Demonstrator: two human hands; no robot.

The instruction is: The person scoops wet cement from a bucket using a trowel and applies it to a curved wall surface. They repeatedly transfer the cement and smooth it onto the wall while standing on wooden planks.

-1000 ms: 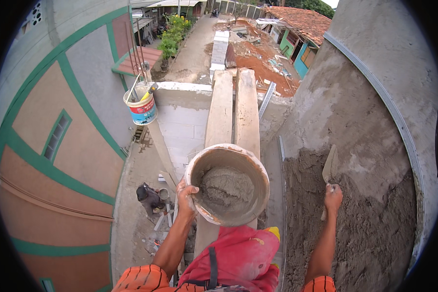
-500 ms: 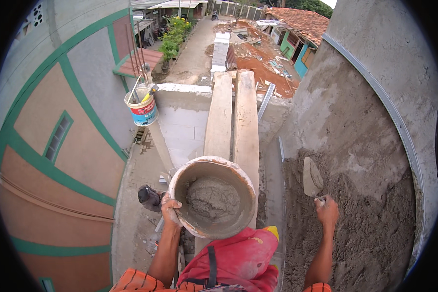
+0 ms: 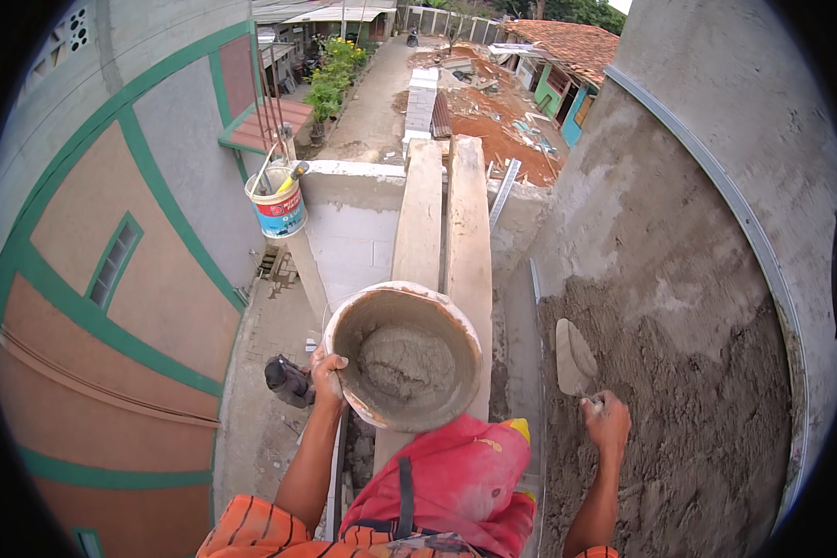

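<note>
My left hand point(image 3: 327, 374) grips the rim of a round bucket point(image 3: 352, 409) at its left side. Wet grey mortar point(image 3: 407, 361) lies in the bottom of the bucket, whose mouth faces up toward me. In my right hand point(image 3: 606, 420) is the handle of a trowel point(image 3: 575, 357), its fingers closed round it. The trowel's blade points away from me, in front of the fresh mortar on the wall point(image 3: 679, 418). Whether the blade touches the wall I cannot tell.
Two wooden planks point(image 3: 468, 223) run ahead beyond the bucket. A paint bucket with a yellow-handled tool point(image 3: 279, 212) stands atop a post at left. A metal strip point(image 3: 725, 177) edges the right wall. Far below on the left, a person point(image 3: 288, 379) is on the ground.
My right hand and the trowel have moved down and slightly left along the wall. The mortar bucket has risen slightly in the picture, still in my left hand.
</note>
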